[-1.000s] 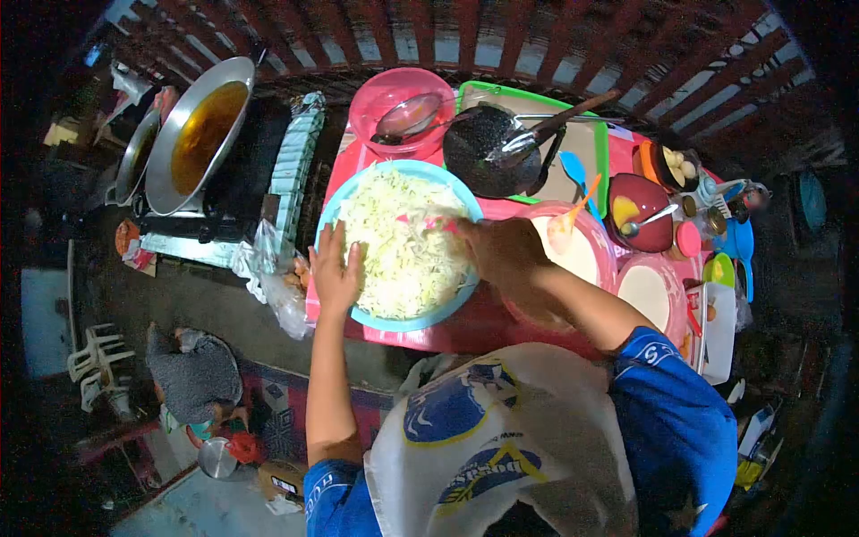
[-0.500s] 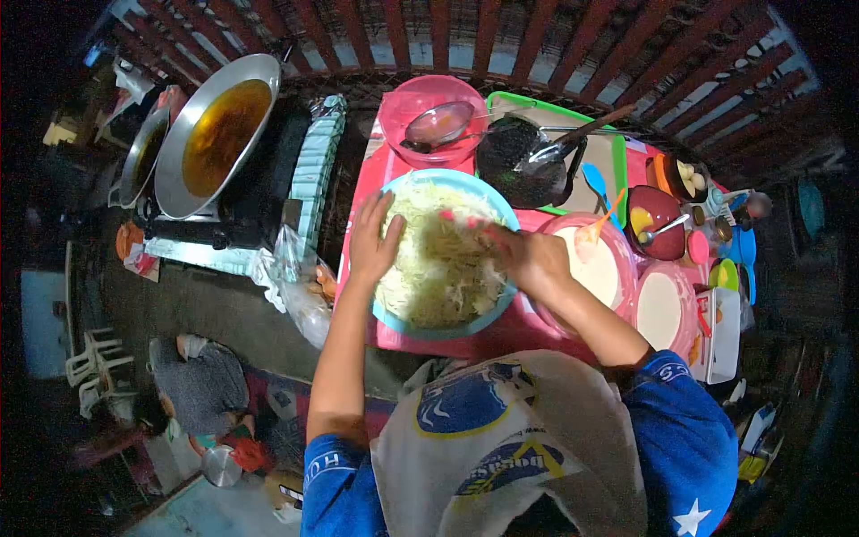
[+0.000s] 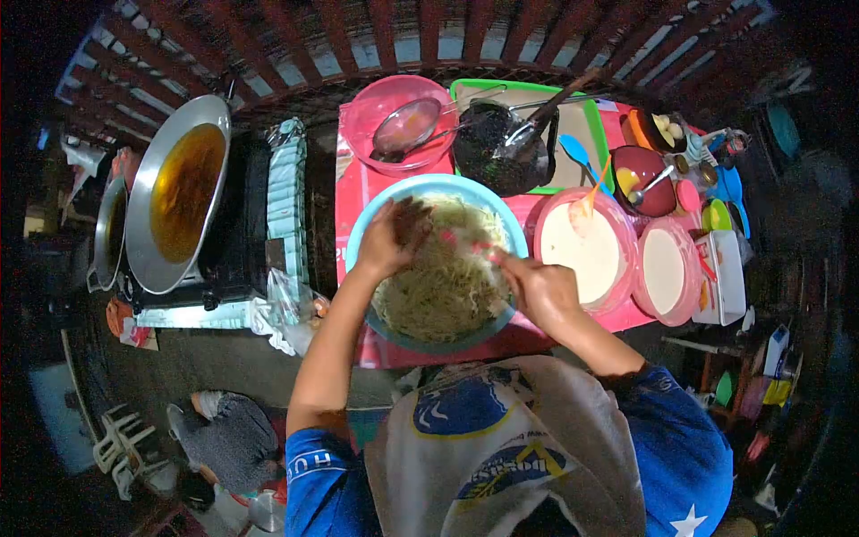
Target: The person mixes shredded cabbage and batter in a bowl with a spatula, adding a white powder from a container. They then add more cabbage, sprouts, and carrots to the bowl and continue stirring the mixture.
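A light blue bowl (image 3: 361, 315) full of pale green shreds (image 3: 438, 291) stands in front of me. My left hand (image 3: 392, 240) reaches over its left side, with fingers apart and partly in shadow against the shreds. At the right rim, my right hand (image 3: 544, 286) is closed around the end of a pink utensil (image 3: 480, 246), which lies across the shreds and is smeared by motion.
Two bowls of pale batter, the large one (image 3: 559, 246) and a smaller one (image 3: 662, 268), stand to the right. Behind are a pink basin (image 3: 367, 107) with a strainer and a green-rimmed tray (image 3: 582, 116). A wok of oil (image 3: 183, 192) is at left. A person (image 3: 228, 443) is lower left.
My left hand has moved from the left rim in over the shreds. My right hand remains by the right rim, slightly lower. The view has shifted, and the wok appears further left and lower.
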A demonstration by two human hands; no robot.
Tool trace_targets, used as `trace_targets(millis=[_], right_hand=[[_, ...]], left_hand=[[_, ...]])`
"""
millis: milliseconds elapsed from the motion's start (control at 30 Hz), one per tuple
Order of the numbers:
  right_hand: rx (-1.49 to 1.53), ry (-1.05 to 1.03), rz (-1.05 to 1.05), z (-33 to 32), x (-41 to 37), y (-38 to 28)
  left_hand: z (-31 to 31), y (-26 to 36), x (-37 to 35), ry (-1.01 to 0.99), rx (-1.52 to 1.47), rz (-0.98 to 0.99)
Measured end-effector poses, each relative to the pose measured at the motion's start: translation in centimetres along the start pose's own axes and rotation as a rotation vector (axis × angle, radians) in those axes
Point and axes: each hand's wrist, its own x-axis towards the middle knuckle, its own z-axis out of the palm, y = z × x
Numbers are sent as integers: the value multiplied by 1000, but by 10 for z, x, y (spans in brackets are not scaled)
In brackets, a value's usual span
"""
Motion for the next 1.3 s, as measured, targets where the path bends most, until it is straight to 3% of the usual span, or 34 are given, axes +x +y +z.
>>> trace_targets(millis=[33,133,233,333,400,567,633,667,767,867,1033,1167,1300], right_hand=[[-3,1,8,0,1,-1],[-75,95,207,20,10,7],[13,64,202,55,30,6],[-84,-25,62,58,20,-12],[-216,-109,-37,51,-1,-27],[-222,-99,-122,9,-23,-31],[16,-12,-12,-9,-5,-20],[-22,-41,59,-18,8,-19],[-125,-108,169,-3,49,0],[-84,-98,40,37,89,11],[-23,-124,-266,61,96,1],[-310,-72,-534,27,40,-19],[-278,-95,-495,9,-2,-22]], left_hand=[[0,0,5,64,-271,60],[-9,8,27,61,-134,222],[-13,-1,33,118,82,239],[-16,-13,7,267,-65,284],[-22,-12,-17,277,19,195],[-11,-15,-75,305,162,-28],[1,-21,-89,346,-11,74],[4,-34,-93,317,302,76],[-9,6,-85,371,378,99],[-5,-27,-64,347,404,225],[-4,-16,-53,374,416,150],[14,-12,-73,399,287,164],[36,5,-92,396,127,85]])
